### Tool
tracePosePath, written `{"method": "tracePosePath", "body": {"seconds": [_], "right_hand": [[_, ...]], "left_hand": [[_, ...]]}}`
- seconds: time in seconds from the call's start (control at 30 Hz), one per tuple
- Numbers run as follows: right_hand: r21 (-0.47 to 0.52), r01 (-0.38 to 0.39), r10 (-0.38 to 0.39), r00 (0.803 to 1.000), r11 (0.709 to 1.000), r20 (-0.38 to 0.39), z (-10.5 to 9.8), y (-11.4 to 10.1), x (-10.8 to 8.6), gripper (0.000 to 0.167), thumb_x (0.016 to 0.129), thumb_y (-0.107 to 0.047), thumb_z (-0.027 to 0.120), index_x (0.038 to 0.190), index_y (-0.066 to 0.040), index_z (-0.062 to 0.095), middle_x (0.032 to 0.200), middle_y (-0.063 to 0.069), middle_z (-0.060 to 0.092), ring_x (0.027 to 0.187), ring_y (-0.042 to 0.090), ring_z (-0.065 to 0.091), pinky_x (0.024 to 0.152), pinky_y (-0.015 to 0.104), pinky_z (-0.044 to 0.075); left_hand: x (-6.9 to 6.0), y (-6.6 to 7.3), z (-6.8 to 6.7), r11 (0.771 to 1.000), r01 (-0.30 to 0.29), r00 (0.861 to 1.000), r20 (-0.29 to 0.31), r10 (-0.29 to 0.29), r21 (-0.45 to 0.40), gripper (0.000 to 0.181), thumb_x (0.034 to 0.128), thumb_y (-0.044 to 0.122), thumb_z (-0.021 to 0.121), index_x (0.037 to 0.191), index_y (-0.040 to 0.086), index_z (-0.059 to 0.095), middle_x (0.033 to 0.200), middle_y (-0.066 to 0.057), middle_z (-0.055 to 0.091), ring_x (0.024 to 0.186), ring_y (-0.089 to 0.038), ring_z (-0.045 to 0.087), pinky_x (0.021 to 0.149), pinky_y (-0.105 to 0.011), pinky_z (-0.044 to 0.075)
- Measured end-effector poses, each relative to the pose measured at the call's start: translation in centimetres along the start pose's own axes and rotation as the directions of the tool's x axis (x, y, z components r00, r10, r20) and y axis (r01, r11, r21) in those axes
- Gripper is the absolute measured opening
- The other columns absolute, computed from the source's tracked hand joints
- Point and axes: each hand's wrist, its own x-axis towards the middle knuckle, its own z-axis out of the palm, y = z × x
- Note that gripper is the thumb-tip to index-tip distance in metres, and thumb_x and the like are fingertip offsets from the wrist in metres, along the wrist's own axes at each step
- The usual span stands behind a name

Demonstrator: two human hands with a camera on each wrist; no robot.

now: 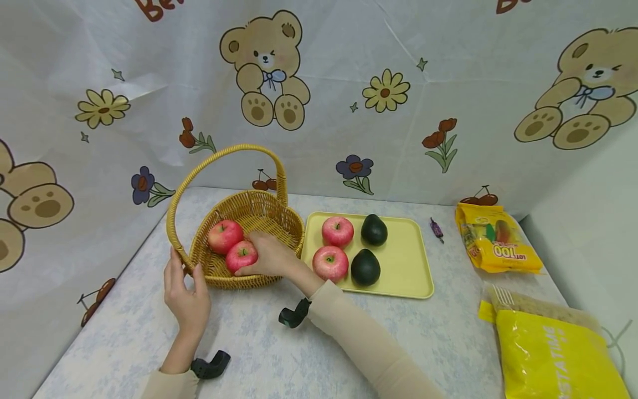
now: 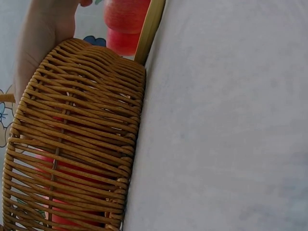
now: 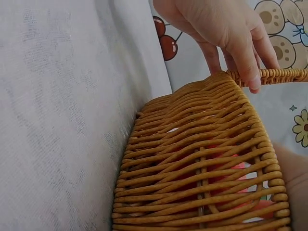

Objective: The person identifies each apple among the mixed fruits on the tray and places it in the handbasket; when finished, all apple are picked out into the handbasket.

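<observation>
A wicker basket (image 1: 234,282) with a tall arched handle stands on the table at left. At the foot of its handle, my left hand (image 1: 186,299) holds the near-left rim; the right wrist view shows this hand's (image 3: 226,33) thumb and fingers straddling the handle base. My right hand (image 1: 271,255) reaches over the near rim into the basket and grips a red apple (image 1: 241,255) there. Beside it lies another red apple (image 1: 226,236). Through the weave in the left wrist view, red fruit (image 2: 72,168) shows partly. The right fingertips are partly hidden behind the apple.
Right of the basket, a pale yellow tray (image 1: 401,255) carries two pink-red apples (image 1: 330,264) and two dark green avocados (image 1: 365,267). Farther right lie a small purple wrapped item (image 1: 436,230), a yellow-orange packet (image 1: 498,238) and a large yellow bag (image 1: 558,354). A printed cloth hangs behind.
</observation>
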Motion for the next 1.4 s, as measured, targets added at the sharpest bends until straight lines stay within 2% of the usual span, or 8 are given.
{"method": "tracePosePath", "body": {"seconds": [0.1, 0.23, 0.4, 0.7, 0.9, 1.07, 1.23, 1.4], "right_hand": [[0.059, 0.061, -0.057, 0.996, 0.996, -0.061, -0.5, 0.2, -0.7, 0.083, 0.077, -0.051, 0.078, 0.143, -0.013, 0.047, 0.14, 0.003, 0.055, 0.129, 0.018, 0.05, 0.104, 0.035, 0.046], [0.119, 0.144, -0.124, 0.98, 0.982, -0.157, -1.3, 0.5, -2.2, 0.082, 0.078, -0.049, 0.078, 0.144, -0.013, 0.046, 0.142, 0.002, 0.053, 0.132, 0.017, 0.047, 0.109, 0.037, 0.042], [0.159, 0.163, -0.128, 0.969, 0.974, -0.212, -2.6, 1.1, -4.8, 0.082, 0.079, -0.046, 0.078, 0.147, -0.017, 0.042, 0.147, 0.0, 0.046, 0.136, 0.017, 0.042, 0.111, 0.041, 0.04], [0.166, 0.153, -0.099, 0.951, 0.974, -0.294, -4.8, 3.6, -9.6, 0.088, 0.074, -0.041, 0.084, 0.146, -0.014, 0.042, 0.147, 0.001, 0.046, 0.137, 0.018, 0.041, 0.111, 0.043, 0.04], [0.179, 0.135, -0.059, 0.925, 0.975, -0.375, -6.3, 5.9, -12.1, 0.089, 0.071, -0.036, 0.087, 0.145, -0.013, 0.044, 0.144, 0.005, 0.05, 0.132, 0.022, 0.046, 0.106, 0.046, 0.044], [0.164, 0.095, -0.017, 0.905, 0.982, -0.424, -7.3, 7.9, -13.6, 0.088, 0.071, -0.03, 0.088, 0.146, -0.014, 0.043, 0.146, 0.009, 0.048, 0.135, 0.025, 0.043, 0.108, 0.05, 0.042], [0.159, 0.046, 0.027, 0.903, 0.986, -0.429, -7.8, 9.6, -14.7, 0.091, 0.071, -0.031, 0.088, 0.148, -0.015, 0.041, 0.145, 0.012, 0.047, 0.133, 0.025, 0.043, 0.107, 0.053, 0.041], [0.177, 0.053, 0.029, 0.901, 0.983, -0.434, -7.6, 10.8, -15.0, 0.089, 0.07, -0.029, 0.088, 0.144, -0.009, 0.044, 0.142, 0.017, 0.047, 0.128, 0.031, 0.047, 0.102, 0.051, 0.046]], "left_hand": [[0.0, 0.1, 0.0, 1.0, 0.0, 1.0, 0.001, 0.0, 0.002, 0.064, 0.0877, -0.01, 0.062, 0.147, 0.005, 0.043, 0.134, -0.023, 0.056, 0.121, -0.007, 0.05, 0.095, -0.005, 0.039], [0.0, 0.2, 0.0, 1.0, 0.002, 1.0, 0.002, -0.002, 0.008, 0.064, 0.0878, -0.01, 0.062, 0.147, 0.005, 0.043, 0.133, -0.024, 0.055, 0.122, -0.008, 0.051, 0.095, -0.005, 0.039], [0.0, 0.3, 0.1, 1.0, 0.003, 1.0, 0.002, -0.003, 0.009, 0.063, 0.0883, -0.009, 0.061, 0.147, 0.005, 0.043, 0.133, -0.024, 0.055, 0.122, -0.01, 0.051, 0.095, -0.005, 0.039], [0.0, 0.1, 0.1, 1.0, 0.006, 1.0, 0.002, -0.006, 0.001, 0.063, 0.0884, -0.009, 0.061, 0.147, 0.005, 0.043, 0.132, -0.025, 0.056, 0.121, -0.005, 0.049, 0.095, -0.005, 0.039], [0.0, 0.0, 0.1, 1.0, 0.001, 1.0, 0.0, -0.001, -0.002, 0.064, 0.0877, -0.011, 0.061, 0.147, 0.005, 0.043, 0.133, -0.024, 0.056, 0.122, -0.007, 0.05, 0.095, -0.005, 0.039], [0.1, 0.0, 0.1, 1.0, -0.004, 1.0, 0.001, 0.004, 0.0, 0.064, 0.0874, -0.011, 0.061, 0.147, 0.005, 0.043, 0.134, -0.024, 0.055, 0.122, -0.009, 0.051, 0.095, -0.006, 0.04], [0.0, -0.2, 0.1, 1.0, -0.006, 1.0, 0.0, 0.006, -0.001, 0.064, 0.0876, -0.011, 0.061, 0.147, 0.004, 0.043, 0.134, -0.024, 0.055, 0.123, -0.009, 0.051, 0.095, -0.006, 0.04], [0.0, -0.3, 0.1, 1.0, -0.004, 1.0, -0.001, 0.004, 0.002, 0.063, 0.088, -0.01, 0.061, 0.147, 0.004, 0.043, 0.134, -0.024, 0.055, 0.123, -0.011, 0.051, 0.095, -0.006, 0.04]]}}
